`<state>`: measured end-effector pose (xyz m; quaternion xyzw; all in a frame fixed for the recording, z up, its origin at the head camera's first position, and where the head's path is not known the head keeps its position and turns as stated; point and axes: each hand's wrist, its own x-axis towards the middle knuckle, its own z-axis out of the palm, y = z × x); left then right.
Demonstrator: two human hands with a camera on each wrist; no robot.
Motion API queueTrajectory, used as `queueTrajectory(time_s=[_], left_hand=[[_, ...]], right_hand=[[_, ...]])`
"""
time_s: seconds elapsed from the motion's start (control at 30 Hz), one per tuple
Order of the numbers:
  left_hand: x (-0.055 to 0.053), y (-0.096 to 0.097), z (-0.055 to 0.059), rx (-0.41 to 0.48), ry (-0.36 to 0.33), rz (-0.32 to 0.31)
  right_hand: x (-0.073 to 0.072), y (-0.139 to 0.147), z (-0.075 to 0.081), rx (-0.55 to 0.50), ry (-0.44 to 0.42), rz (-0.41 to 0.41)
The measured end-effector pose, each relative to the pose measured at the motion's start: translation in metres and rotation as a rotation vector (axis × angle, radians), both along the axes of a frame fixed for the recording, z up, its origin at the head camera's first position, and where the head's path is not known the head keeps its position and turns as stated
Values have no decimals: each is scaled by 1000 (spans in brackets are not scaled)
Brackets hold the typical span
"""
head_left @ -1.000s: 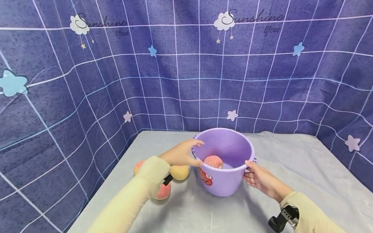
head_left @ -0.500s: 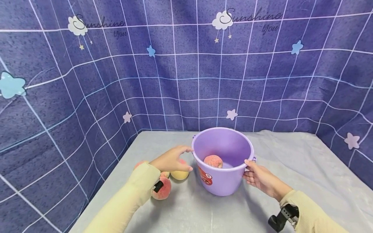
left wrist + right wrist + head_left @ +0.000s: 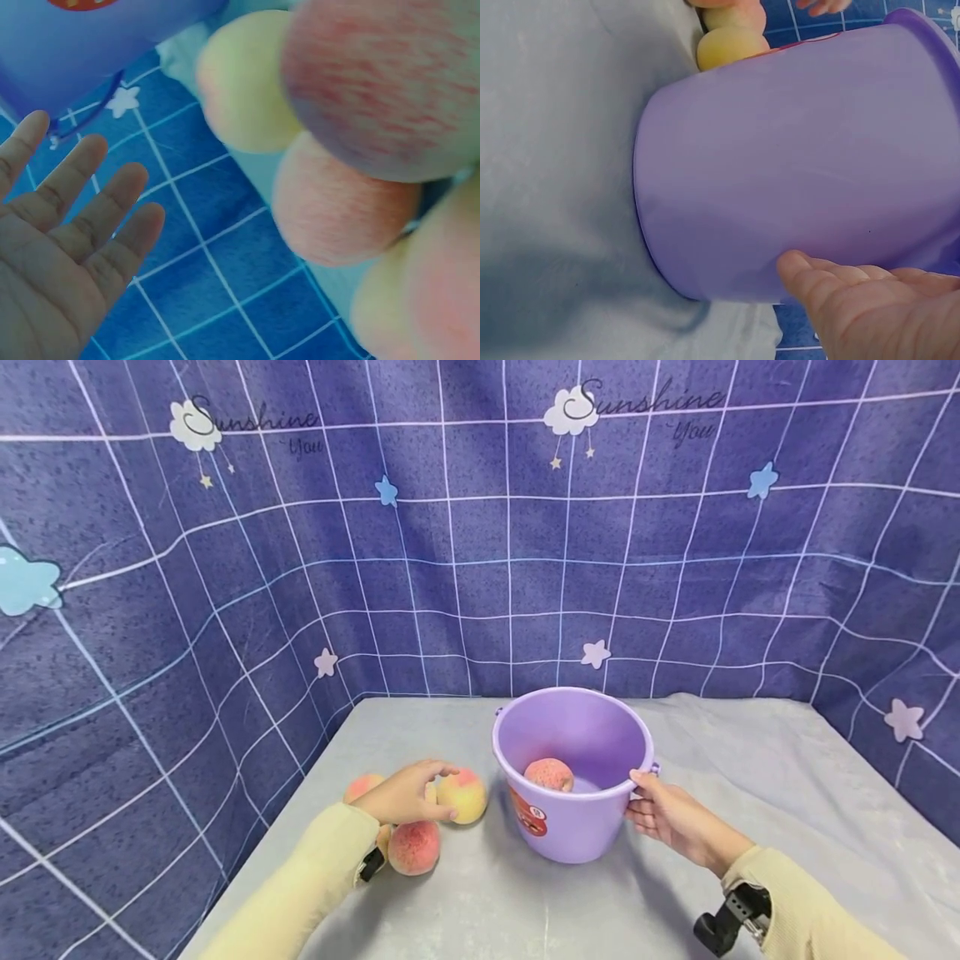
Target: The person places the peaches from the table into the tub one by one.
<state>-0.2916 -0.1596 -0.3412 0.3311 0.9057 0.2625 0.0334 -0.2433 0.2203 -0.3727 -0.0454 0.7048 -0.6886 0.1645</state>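
Observation:
A purple bucket [image 3: 573, 827] stands upright on the table with one peach [image 3: 549, 774] visible inside it. My right hand [image 3: 678, 822] grips its rim on the right, thumb over the edge and fingers against the outer wall, which the right wrist view also shows. My left hand [image 3: 408, 793] hovers above the peaches left of the bucket, fingers spread and holding nothing. Just past its fingertips sits a yellow-pink peach [image 3: 462, 796]; a redder peach [image 3: 415, 847] lies nearer. Behind the hand another peach [image 3: 363, 787] is partly covered. In the left wrist view the palm [image 3: 45, 277] is bare.
A grey cloth covers the table [image 3: 487, 902]. A blue checked curtain [image 3: 480, 568] with stars and clouds hangs behind it and along the sides. The bucket's red label [image 3: 528, 814] faces the peaches.
My left hand has drawn away from the bucket's left rim and moved left over the peaches. My right hand keeps its hold on the rim, and the bucket stays in place.

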Motion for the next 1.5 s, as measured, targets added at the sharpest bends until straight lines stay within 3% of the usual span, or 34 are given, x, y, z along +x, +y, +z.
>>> queueTrajectory(time_s=[0.23,0.43,0.67,0.97,1.1,1.23,1.5], left_hand=[[1,-7,-10,26,-65,40],[0,-13,-21,5,-50,10],[1,-20,-41,95,-168,43],[5,-21,-54,81,-62,87],[7,-21,-56,91,-82,134],[9,-20,-60,109,-101,136],[12,-22,-70,-14,-57,156]], right_hand=[[0,3,1,15,0,-5],[-1,5,3,25,6,4],[3,2,2,33,-6,10],[2,-3,1,30,0,29],[1,-3,2,38,3,29],[2,-2,3,49,6,14],[2,-3,3,25,-8,15]])
